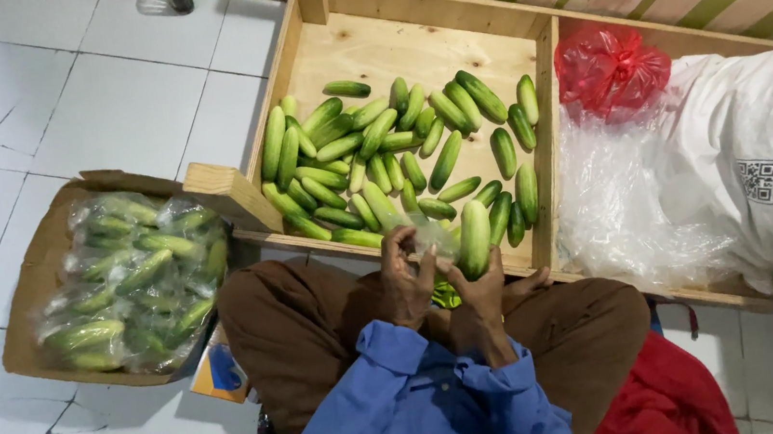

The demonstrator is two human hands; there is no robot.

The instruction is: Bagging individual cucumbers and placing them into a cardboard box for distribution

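Observation:
My right hand point(478, 286) grips a pale green cucumber point(474, 236) that stands nearly upright above my knees. My left hand point(404, 281) pinches a piece of clear plastic wrap point(429, 233) next to that cucumber, and the wrap still touches it. Both hands sit close together at the front edge of a wooden crate point(546, 145). Many loose cucumbers point(379, 155) lie in the crate's left compartment. My sleeves are blue and my trousers brown.
A cardboard box point(35, 262) on the left holds cucumbers wrapped in clear plastic point(134, 280). In the crate's right compartment are a red plastic bag point(610, 67), crumpled clear plastic point(620, 205) and a large white sack point(762, 150). The floor has white tiles point(92, 105). A red cloth point(665, 401) lies by my right leg.

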